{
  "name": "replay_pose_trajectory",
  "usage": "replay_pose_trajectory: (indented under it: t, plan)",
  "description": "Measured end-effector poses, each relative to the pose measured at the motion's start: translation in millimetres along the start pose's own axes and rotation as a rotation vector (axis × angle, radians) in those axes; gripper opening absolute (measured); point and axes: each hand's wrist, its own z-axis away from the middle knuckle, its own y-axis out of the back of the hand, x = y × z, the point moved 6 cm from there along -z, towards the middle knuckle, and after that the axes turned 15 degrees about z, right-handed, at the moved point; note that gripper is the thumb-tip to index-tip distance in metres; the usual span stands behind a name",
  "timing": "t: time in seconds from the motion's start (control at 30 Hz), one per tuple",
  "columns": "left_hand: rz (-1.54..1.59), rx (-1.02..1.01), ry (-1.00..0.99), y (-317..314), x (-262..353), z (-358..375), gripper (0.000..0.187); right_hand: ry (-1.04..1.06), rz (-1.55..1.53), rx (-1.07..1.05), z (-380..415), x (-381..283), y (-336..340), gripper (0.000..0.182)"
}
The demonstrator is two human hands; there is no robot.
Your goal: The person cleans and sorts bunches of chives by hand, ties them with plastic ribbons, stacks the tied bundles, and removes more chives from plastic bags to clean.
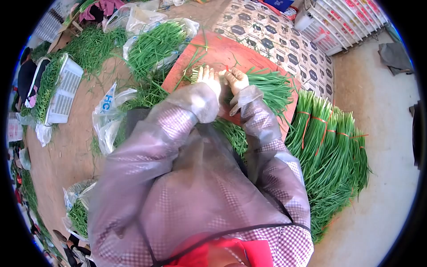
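Observation:
A bundle of garlic chives [272, 89] lies across the red board [218, 44], its pale cut ends to the left and its green leaves to the right. My left hand [208, 80] is over the stalk end, fingers laid across the stalks and holding them down. Beside it, my right hand [237, 79] is closed in a pinch on a thin red tie [227, 68] at the bundle. The tie's path under the stalks is hidden by my hands. Loose chive leaves are scattered on the board.
Tied chive bundles [327, 133] are piled to the right of the board. Loose chives on a plastic bag [158, 44] lie at its left. A white basket [66, 91] stands farther left, and white crates [327, 31] are at the upper right.

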Motion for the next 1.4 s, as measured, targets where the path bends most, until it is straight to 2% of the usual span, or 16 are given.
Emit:
replay_pose_trajectory:
  t: [0.17, 0.23, 0.27, 0.3, 0.4, 0.53, 0.7, 0.77, 0.8, 0.83, 0.93, 1.03, 1.17, 1.23, 1.3, 1.4]
  plan:
    - [-0.028, 0.094, 0.087, -54, -5, -31, 0.108, 0.154, -0.030, 0.155, -10, 4, -13, 0.022]
    - [-0.061, -0.177, 0.018, -40, -8, -29, 0.104, 0.143, -0.095, 0.014, 3, -45, -23, 0.022]
    - [-0.030, -0.167, 0.002, 3, 1, -11, 0.080, 0.192, 0.002, 0.088, 3, -55, -21, 0.017]
    - [-0.034, -0.167, 0.004, 22, -4, -3, 0.080, 0.194, -0.002, 0.088, 3, -69, -22, 0.017]
    - [0.429, -0.069, -0.049, 80, -6, 27, 0.036, 0.198, -0.235, 0.061, 26, -128, -28, 0.016]
    - [0.361, -0.087, -0.120, 89, -3, 25, 0.039, 0.144, -0.384, 0.134, 19, -126, -16, 0.015]
    - [0.189, 0.018, -0.185, -12, -6, -16, 0.051, -0.048, -0.343, 0.182, 7, -52, -18, 0.014]
    - [0.085, -0.274, -0.205, -11, 5, 1, 0.051, 0.047, -0.343, 0.141, -1, -33, -14, 0.013]
    - [0.283, -0.227, -0.035, 13, 4, 17, 0.047, -0.001, -0.395, 0.152, 4, -40, -17, 0.012]
    - [0.391, -0.182, -0.090, 16, 2, 14, 0.035, -0.015, -0.402, 0.160, 13, -36, -24, 0.012]
    - [0.223, -0.167, -0.225, 24, 14, 17, 0.024, 0.147, -0.308, 0.090, 29, -57, -39, 0.009]
    - [0.224, -0.254, -0.245, -44, -11, -25, 0.046, 0.536, 0.383, -0.132, 105, -83, -68, 0.016]
    - [0.235, -0.255, -0.203, -23, 3, -12, 0.056, 0.309, 0.287, -0.187, 113, -52, -56, 0.013]
    - [0.181, -0.232, -0.238, -25, 7, -6, 0.060, 0.255, 0.560, -0.410, 124, -10, -72, 0.015]
    - [0.070, -0.145, -0.192, -30, 9, -7, 0.065, 0.052, 0.574, -0.327, 122, 71, -74, 0.020]
    - [0.084, -0.181, -0.165, -32, 11, -1, 0.069, 0.021, 0.736, -0.325, 112, 80, -80, 0.020]
